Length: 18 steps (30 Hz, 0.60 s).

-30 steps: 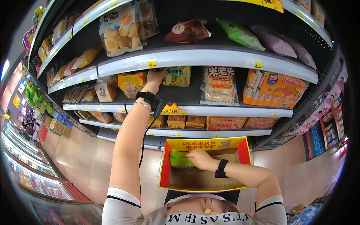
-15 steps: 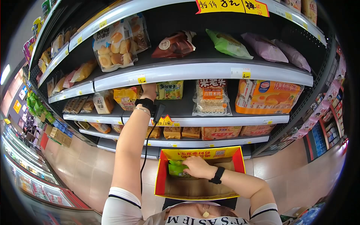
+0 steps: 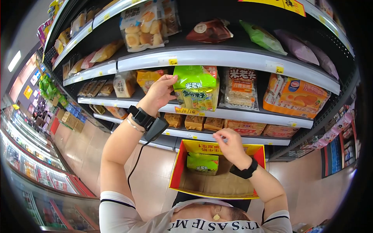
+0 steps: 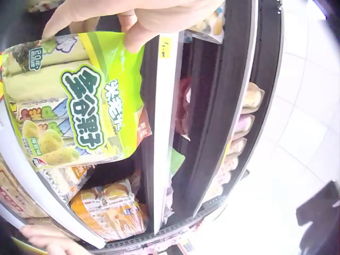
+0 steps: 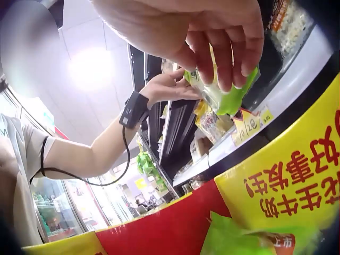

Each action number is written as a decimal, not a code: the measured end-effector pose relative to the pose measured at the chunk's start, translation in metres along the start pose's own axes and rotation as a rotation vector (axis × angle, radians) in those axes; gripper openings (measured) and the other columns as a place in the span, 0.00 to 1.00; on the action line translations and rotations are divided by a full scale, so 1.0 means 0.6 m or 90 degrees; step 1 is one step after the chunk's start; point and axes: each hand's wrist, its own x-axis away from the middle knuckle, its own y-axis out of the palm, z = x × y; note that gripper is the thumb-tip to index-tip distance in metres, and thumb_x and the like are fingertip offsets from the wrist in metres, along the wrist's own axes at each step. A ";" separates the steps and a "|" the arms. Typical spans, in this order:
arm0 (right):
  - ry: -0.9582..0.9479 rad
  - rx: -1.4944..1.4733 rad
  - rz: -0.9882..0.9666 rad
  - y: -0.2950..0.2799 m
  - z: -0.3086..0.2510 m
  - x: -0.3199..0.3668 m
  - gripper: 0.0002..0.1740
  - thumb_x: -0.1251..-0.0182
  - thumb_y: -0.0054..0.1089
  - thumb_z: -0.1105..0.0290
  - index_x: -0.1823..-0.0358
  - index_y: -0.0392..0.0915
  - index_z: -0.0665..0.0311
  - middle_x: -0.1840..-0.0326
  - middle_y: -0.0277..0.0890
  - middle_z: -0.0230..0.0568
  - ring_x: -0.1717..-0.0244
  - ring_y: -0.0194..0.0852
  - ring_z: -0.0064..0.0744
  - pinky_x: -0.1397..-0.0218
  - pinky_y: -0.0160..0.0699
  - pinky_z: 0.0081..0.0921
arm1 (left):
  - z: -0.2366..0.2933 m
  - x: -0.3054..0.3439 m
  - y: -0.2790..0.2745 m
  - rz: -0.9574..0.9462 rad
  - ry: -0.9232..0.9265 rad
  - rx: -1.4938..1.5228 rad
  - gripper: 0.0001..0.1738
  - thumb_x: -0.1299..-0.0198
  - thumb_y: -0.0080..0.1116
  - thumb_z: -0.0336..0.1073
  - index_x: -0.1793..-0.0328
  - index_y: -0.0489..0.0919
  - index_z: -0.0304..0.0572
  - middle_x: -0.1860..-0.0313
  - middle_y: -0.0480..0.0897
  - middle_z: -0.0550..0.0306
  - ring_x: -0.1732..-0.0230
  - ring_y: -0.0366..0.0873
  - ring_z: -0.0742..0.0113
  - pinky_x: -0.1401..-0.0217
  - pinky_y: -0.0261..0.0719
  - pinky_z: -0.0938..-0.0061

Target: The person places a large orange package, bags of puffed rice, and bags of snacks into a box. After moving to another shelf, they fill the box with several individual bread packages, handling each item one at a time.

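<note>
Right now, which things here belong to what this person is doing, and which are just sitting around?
Seemingly part of the job:
- left hand, gripping a raised green snack bag
- right hand, holding nothing
- red-and-yellow box
- second green bag, inside it

Seemingly just sitting around:
- bun bag
- dark red bag
- orange pack

- The left grip holds a snack bag before the middle shelf.
- A cracker packet stands right of that bag on the shelf, a carton farther right.
- On the upper shelf, a bun bag lies left of a pouch.
- A box sits below, before the person; inside, at its left end, stands a second bag.
- The right grip hangs over the box's far side.
</note>
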 end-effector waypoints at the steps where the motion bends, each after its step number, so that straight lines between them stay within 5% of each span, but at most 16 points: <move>1: 0.010 -0.027 0.035 -0.004 -0.003 -0.003 0.09 0.40 0.59 0.68 0.71 0.78 0.67 0.71 0.77 0.46 0.66 0.74 0.47 0.62 0.71 0.35 | 0.002 0.009 -0.012 -0.059 0.021 -0.010 0.05 0.36 0.56 0.37 0.65 0.71 0.55 0.56 0.75 0.66 0.53 0.68 0.68 0.43 0.59 0.50; 3: 0.014 -0.066 0.072 -0.014 -0.008 -0.005 0.08 0.38 0.59 0.69 0.67 0.78 0.68 0.69 0.76 0.45 0.67 0.73 0.40 0.62 0.71 0.29 | 0.004 0.039 -0.017 -0.116 0.048 -0.037 0.06 0.36 0.56 0.37 0.66 0.71 0.57 0.63 0.76 0.69 0.57 0.69 0.73 0.49 0.61 0.61; 6: 0.042 -0.154 0.157 -0.017 -0.024 -0.006 0.11 0.38 0.59 0.69 0.58 0.75 0.68 0.61 0.75 0.42 0.62 0.72 0.34 0.60 0.71 0.26 | -0.009 0.084 -0.021 -0.109 0.062 -0.051 0.07 0.36 0.56 0.38 0.67 0.71 0.57 0.63 0.76 0.69 0.57 0.69 0.74 0.50 0.62 0.63; 7: 0.071 -0.163 0.139 -0.022 -0.020 0.000 0.23 0.40 0.62 0.65 0.46 0.69 0.68 0.48 0.72 0.44 0.50 0.71 0.33 0.50 0.69 0.27 | -0.013 0.101 -0.022 -0.125 0.060 -0.055 0.07 0.36 0.56 0.38 0.67 0.71 0.55 0.63 0.77 0.69 0.58 0.70 0.75 0.51 0.64 0.66; 11: -0.073 -0.272 0.096 -0.045 -0.060 -0.002 0.39 0.46 0.66 0.61 0.35 0.59 0.69 0.35 0.63 0.50 0.33 0.61 0.41 0.35 0.59 0.33 | -0.047 0.171 -0.025 -0.168 -0.008 -0.064 0.06 0.36 0.57 0.37 0.66 0.73 0.53 0.64 0.77 0.70 0.59 0.70 0.77 0.54 0.67 0.72; 14: -0.094 -0.242 -0.026 -0.050 -0.090 0.007 0.40 0.47 0.66 0.62 0.35 0.59 0.69 0.36 0.64 0.50 0.35 0.63 0.43 0.35 0.61 0.35 | -0.080 0.207 -0.025 -0.166 -0.065 -0.068 0.07 0.38 0.59 0.36 0.67 0.73 0.51 0.64 0.77 0.69 0.59 0.71 0.78 0.55 0.68 0.75; 15: -0.082 -0.173 -0.026 -0.050 -0.111 0.009 0.33 0.47 0.66 0.63 0.41 0.67 0.68 0.44 0.72 0.51 0.43 0.72 0.46 0.41 0.68 0.35 | -0.089 0.217 -0.024 -0.182 -0.082 -0.069 0.07 0.38 0.60 0.36 0.67 0.73 0.51 0.63 0.77 0.68 0.59 0.71 0.78 0.56 0.68 0.76; 18: -0.013 -0.064 -0.153 -0.054 -0.122 0.017 0.23 0.46 0.65 0.64 0.50 0.75 0.67 0.55 0.78 0.51 0.54 0.79 0.48 0.51 0.75 0.32 | -0.110 0.243 -0.020 -0.194 -0.121 -0.066 0.07 0.39 0.60 0.35 0.67 0.73 0.50 0.63 0.78 0.68 0.60 0.72 0.79 0.58 0.69 0.79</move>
